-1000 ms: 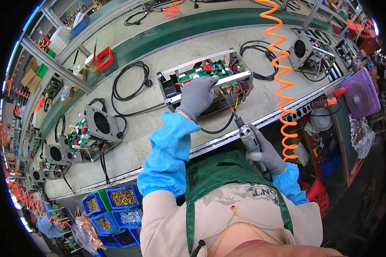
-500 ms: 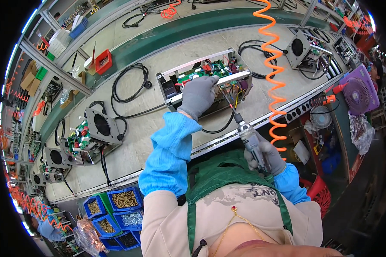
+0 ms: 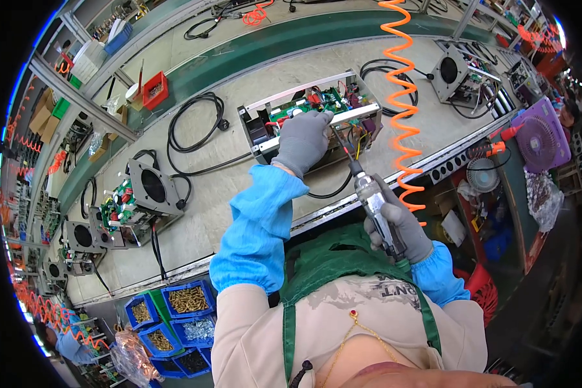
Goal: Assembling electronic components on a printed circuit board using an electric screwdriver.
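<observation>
Now the left hand (image 3: 302, 139) in a grey glove lies flat and spread on the open metal box (image 3: 313, 119) with the green circuit board (image 3: 320, 103) inside; it presses the near rail of the box and holds it still; its fingers are not curled round anything. The right hand (image 3: 399, 227), also in a grey glove, is shut tight round the grip of an air screwdriver (image 3: 375, 200); the thin bit points up and away into the box, just beside the left fingers; I cannot tell if the tip sits on a screw. The box rests in the middle of the long work table (image 3: 226, 194), right in front of the person; an orange curly air hose (image 3: 401, 97) hangs down close to its right end.

I think the bit could slip off a screw and scratch the board or poke a wire, since the tool leans instead of standing straight; it could also nick the left glove, as they are so near; the curly hose could tug the tool sideways; the black cable (image 3: 194, 126) beside the box could get caught too.
</observation>
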`<state>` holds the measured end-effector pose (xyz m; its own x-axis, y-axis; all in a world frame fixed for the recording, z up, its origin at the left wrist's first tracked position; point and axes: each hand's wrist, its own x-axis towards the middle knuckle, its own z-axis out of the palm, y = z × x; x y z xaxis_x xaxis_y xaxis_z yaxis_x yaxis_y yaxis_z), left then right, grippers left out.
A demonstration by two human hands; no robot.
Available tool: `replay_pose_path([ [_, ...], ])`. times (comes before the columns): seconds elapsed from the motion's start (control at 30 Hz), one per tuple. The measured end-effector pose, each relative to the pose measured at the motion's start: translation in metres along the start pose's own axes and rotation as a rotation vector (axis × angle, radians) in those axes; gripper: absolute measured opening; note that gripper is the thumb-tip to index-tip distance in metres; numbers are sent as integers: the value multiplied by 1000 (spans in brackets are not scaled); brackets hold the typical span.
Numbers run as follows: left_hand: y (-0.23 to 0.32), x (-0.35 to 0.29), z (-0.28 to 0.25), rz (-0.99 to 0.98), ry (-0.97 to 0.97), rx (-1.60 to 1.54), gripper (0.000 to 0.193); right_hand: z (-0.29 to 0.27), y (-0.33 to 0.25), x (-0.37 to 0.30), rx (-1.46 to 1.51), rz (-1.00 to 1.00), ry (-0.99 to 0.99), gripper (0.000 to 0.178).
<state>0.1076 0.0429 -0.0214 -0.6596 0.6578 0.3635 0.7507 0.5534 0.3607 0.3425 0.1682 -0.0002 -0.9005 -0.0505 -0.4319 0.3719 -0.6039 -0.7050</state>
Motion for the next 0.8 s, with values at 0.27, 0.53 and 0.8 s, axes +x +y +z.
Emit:
replay_pose_path([
  [0.27, 7, -33, -1, 60, 367, 271, 30, -24, 35, 16, -51, -124, -42, 80],
  [0.53, -52, -272, -48, -734, 509, -127, 32, -52, 40, 27, 79, -138, -208, 75],
  [0.8, -54, -494, -116, -2011, -138, 530, 33, -44, 33, 27, 72, -89, -178, 57],
])
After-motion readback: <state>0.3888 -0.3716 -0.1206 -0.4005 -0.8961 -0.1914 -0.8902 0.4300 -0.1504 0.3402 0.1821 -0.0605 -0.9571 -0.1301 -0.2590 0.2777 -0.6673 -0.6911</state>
